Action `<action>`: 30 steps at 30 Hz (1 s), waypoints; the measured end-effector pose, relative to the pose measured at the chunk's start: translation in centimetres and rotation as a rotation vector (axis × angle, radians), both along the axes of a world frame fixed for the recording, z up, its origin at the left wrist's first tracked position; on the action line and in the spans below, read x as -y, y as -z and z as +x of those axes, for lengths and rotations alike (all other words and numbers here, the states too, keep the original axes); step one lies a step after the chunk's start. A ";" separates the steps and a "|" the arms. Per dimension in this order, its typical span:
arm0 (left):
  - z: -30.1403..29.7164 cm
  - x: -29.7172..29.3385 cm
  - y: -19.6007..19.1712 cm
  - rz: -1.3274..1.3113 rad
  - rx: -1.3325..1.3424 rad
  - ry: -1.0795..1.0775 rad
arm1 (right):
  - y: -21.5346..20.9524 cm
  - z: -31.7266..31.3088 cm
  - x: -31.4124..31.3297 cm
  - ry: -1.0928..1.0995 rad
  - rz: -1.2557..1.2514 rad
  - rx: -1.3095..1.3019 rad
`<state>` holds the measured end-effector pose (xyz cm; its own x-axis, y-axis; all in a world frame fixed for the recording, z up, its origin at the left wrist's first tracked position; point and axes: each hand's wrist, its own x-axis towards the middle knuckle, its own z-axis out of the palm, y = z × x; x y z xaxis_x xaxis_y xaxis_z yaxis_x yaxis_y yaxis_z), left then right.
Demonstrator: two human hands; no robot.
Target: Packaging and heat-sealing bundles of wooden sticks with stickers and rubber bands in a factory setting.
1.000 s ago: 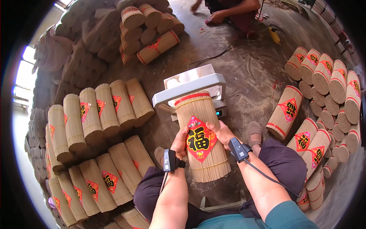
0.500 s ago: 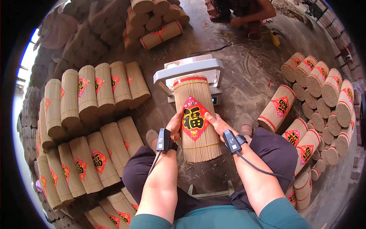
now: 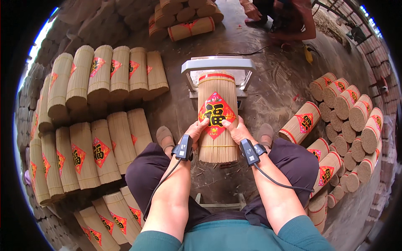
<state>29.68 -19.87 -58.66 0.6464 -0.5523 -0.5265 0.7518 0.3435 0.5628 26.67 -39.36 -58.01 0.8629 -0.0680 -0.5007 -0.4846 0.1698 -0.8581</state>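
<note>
Between my two hands is a thick bundle of thin tan incense sticks (image 3: 217,146). A red band rings its far end, a thin yellow tie its near end, and a red diamond label (image 3: 216,115) with a black character lies on its upper face. My left hand (image 3: 195,131) grips the left side, thumb on the label's edge. My right hand (image 3: 238,130) clasps the right side, its thumb also on the label. The far end of the bundle overlaps a scale (image 3: 217,63) with a grey bar frame; whether it touches the scale I cannot tell.
Rows of similar bundles (image 3: 100,152) stand at left. More bundles (image 3: 349,125) are stacked at right, with one bundle (image 3: 301,122) lying apart. Another pile (image 3: 188,16) is at the back. A co-worker's arm (image 3: 307,25) shows at top right, near a cable (image 3: 251,52).
The bundle now sits straighter and its near end has drawn up, away from me. Both thumbs rest closer together on the label. The whole view has shifted slightly.
</note>
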 end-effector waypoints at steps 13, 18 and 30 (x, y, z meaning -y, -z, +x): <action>0.2 0.4 -0.6 -0.038 0.022 0.033 | 1.7 -0.4 1.2 -0.067 0.071 0.123; 0.2 0.5 -1.0 -0.038 0.010 0.028 | 1.4 -0.3 0.6 -0.086 -0.031 0.085; -0.1 1.2 -0.5 0.005 0.045 -0.034 | 2.6 -1.0 0.6 -0.015 -0.120 0.176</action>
<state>29.53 -21.08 -58.19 0.6875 -0.5274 -0.4992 0.7140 0.3654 0.5972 25.69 -39.96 -60.65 0.9379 -0.1040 -0.3310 -0.3268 0.0552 -0.9435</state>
